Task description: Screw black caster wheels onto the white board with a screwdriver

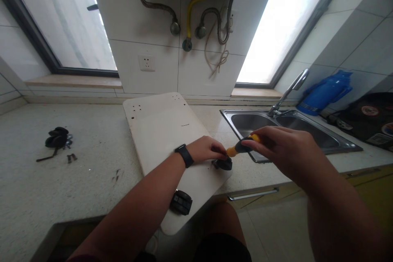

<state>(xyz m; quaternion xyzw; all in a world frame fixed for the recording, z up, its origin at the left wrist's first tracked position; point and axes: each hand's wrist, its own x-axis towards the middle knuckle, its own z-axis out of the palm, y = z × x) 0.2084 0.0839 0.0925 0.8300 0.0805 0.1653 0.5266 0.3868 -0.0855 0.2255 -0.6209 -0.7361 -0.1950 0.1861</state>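
Note:
A white board (156, 131) with rounded corners and small holes lies slanted on the counter, its near end jutting past the edge. My right hand (276, 143) grips a yellow and black screwdriver (242, 145), tilted with its tip end toward a black caster wheel (225, 164) at the board's right near corner. Beside that caster, my left hand (210, 149) has its fingers pinched together close to the screwdriver's front end; what they hold is hidden. Another black caster (181, 202) sits at the board's near left corner, partly behind my left forearm.
Loose black casters (57, 137) and a few screws (72, 158) lie on the counter at left. To the right are a steel sink (227, 115), a faucet (288, 92), a blue thermos flask (324, 92) and a black bag (353, 114). Hoses (190, 16) hang on the wall.

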